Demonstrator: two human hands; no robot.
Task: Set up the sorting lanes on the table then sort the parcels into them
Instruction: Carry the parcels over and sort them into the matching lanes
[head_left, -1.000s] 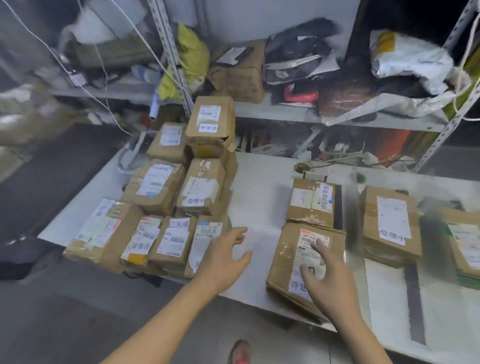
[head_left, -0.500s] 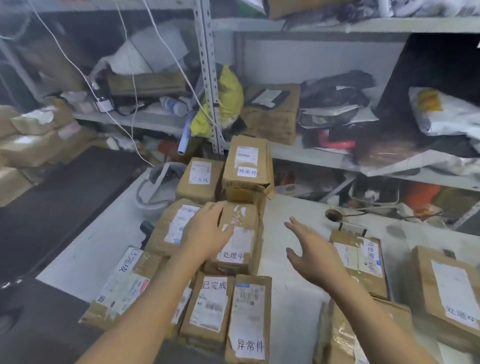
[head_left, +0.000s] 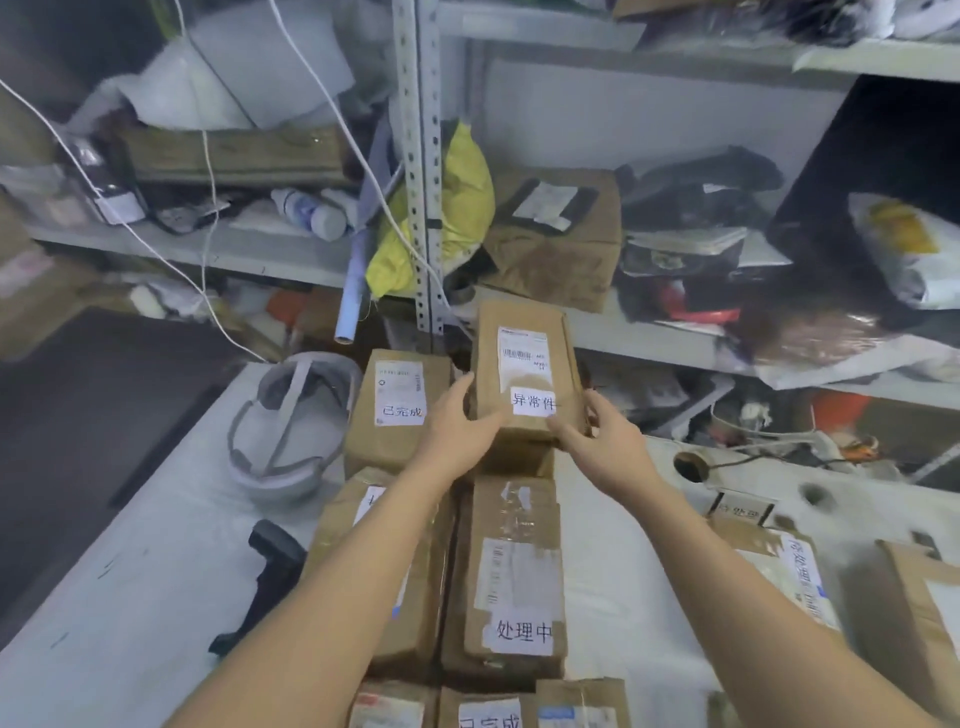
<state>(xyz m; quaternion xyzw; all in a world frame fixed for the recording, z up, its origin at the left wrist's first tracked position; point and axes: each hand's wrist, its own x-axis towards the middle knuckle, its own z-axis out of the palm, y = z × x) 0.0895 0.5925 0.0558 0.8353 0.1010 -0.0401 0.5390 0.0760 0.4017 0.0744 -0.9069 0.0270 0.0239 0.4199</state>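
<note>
Head view.

- 异常件 parcel (head_left: 522, 364): oblong brown cardboard carton, slightly creased, with a white printed shipping label and a white handwritten slip on its top face. It sits at the far centre of the table, uppermost on a stack of cartons. Whether it rests on the carton below or is raised off it cannot be told.
- Left hand (head_left: 457, 428): thumb against the parcel's left side, fingers curved round its near left corner, gripping it.
- Right hand (head_left: 605, 441): fingers wrapped round the near right corner, thumb close to the handwritten slip, gripping it.
- 已完成 parcel (head_left: 397, 410): taped brown carton just left of the held one.
- 处理中 parcel (head_left: 514, 582): long carton with glossy tape patches, nearer, between the two forearms.
- Table (head_left: 130, 571): flat white top, scuffed.
- Grey helmet (head_left: 291, 421): rounded shell lying upturned with its straps showing, far left on the table.
- Black handheld device (head_left: 270, 571): angular and matt, near left of the stack.
- Tape roll (head_left: 691, 465): cardboard ring, far right.
- Shelving upright (head_left: 415, 156): perforated grey metal, behind the table.
- Yellow bag (head_left: 457, 208): crumpled plastic, on the shelf.
</note>
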